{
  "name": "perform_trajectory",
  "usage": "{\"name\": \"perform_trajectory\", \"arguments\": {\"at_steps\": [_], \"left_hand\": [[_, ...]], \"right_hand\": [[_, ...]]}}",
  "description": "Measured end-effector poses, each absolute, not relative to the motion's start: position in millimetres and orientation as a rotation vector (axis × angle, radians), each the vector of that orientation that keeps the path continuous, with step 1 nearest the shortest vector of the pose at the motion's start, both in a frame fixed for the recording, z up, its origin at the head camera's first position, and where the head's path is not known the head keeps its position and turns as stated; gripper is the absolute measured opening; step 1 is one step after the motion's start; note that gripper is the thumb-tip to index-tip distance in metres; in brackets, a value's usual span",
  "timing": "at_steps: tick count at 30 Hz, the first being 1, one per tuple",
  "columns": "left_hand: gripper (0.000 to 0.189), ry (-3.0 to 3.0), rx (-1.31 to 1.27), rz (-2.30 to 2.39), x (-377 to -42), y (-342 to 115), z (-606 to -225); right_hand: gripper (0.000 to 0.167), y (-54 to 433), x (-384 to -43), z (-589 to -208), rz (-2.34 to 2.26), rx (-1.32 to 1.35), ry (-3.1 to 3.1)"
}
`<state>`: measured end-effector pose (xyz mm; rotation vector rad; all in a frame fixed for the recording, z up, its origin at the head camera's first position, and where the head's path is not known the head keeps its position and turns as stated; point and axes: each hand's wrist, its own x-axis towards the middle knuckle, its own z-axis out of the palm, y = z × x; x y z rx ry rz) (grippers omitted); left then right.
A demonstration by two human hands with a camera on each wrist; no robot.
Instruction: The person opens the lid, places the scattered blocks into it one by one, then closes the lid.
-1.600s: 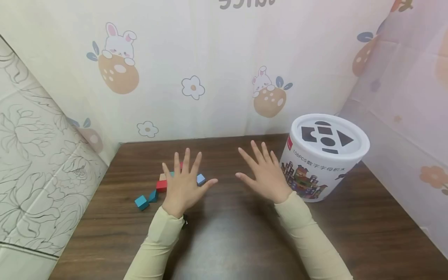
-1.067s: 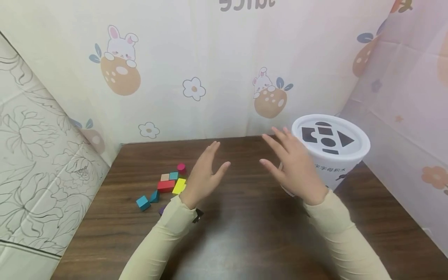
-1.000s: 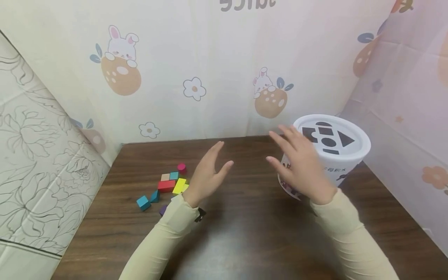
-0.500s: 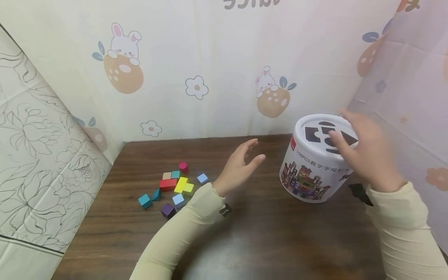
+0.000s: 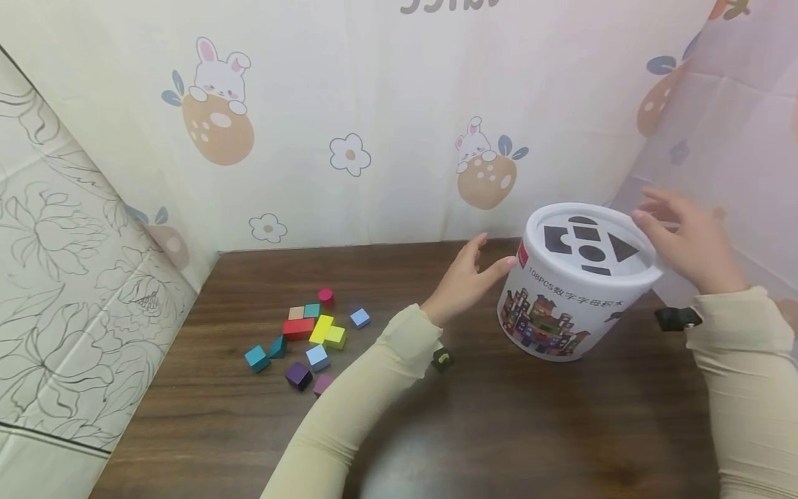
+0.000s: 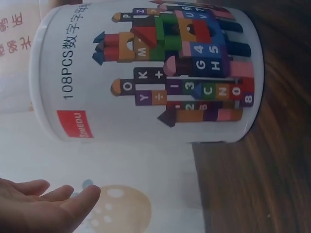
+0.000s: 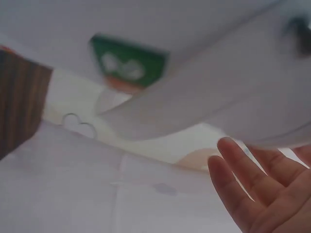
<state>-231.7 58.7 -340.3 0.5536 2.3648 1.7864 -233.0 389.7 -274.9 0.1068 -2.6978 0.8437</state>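
Note:
A white lidded bucket (image 5: 561,305) of toy blocks, printed with block castles, stands upright on the right of the table. Dark shape cutouts mark its lid (image 5: 589,246). My left hand (image 5: 464,284) is beside the bucket's left side, its fingers loosely bent and holding nothing. The left wrist view puts that hand (image 6: 48,206) apart from the bucket's printed wall (image 6: 146,73). At the lid's right edge is my right hand (image 5: 686,239), with its thumb close to the rim; contact is unclear. Its fingers (image 7: 233,189) look relaxed in the right wrist view.
Several coloured blocks lie at the table's left, among them a red block (image 5: 298,328), a yellow block (image 5: 321,329) and a dark purple block (image 5: 298,375). My left sleeve partly covers a pink block (image 5: 323,384). A patterned curtain (image 5: 399,138) hangs behind the table (image 5: 536,430).
Both hands have moved right from the middle of the table. My left hand has come near the bucket's left side; my right has passed over the lid to its right edge. The bucket stays put.

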Motion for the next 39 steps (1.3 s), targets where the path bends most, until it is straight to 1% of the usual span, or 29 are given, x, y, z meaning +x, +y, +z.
{"name": "perform_trajectory", "arguments": {"at_steps": [6, 10, 16, 20, 23, 26, 28, 34, 36, 39], "left_hand": [[0.083, 2.364, 0.507, 1.752, -236.1, 79.0, -340.1], [0.084, 2.351, 0.474, 1.769, -237.3, 91.3, -340.2], [0.086, 2.319, 0.389, 1.851, -238.2, 107.4, -339.5], [0.083, 2.306, 0.366, 1.867, -237.8, 114.3, -338.7], [0.077, 2.289, 0.38, 1.889, -237.3, 117.4, -338.0], [0.067, 2.264, 0.432, 1.923, -236.4, 119.0, -337.2], [0.06, 2.248, 0.471, 1.94, -236.2, 119.6, -336.9], [0.054, 2.253, 0.52, 1.943, -236.9, 120.9, -338.1], [0.054, 2.255, 0.533, 1.947, -237.5, 121.4, -338.6], [0.053, 2.254, 0.543, 1.956, -238.0, 122.6, -339.0]], "right_hand": [[0.059, 408.6, -252.7, -282.1, 0.914, 0.041, -2.787], [0.064, 420.0, -263.0, -286.9, 0.989, 0.089, -2.863], [0.064, 433.6, -272.9, -288.3, 1.018, 0.155, -3.0], [0.067, 434.7, -277.4, -286.3, 1.002, 0.125, -3.092], [0.068, 433.8, -281.5, -285.9, 1.015, 0.117, -3.118], [0.063, 433.4, -284.6, -287.6, 1.102, 0.143, -3.093], [0.056, 433.8, -285.9, -290.1, 1.142, 0.147, -3.068], [0.031, 438.8, -291.1, -300.7, 1.087, 0.173, -3.081], [0.028, 441.1, -293.3, -303.1, 1.031, 0.187, -3.106], [0.03, 443.4, -296.9, -304.5, 0.947, 0.2, -3.136]]}}
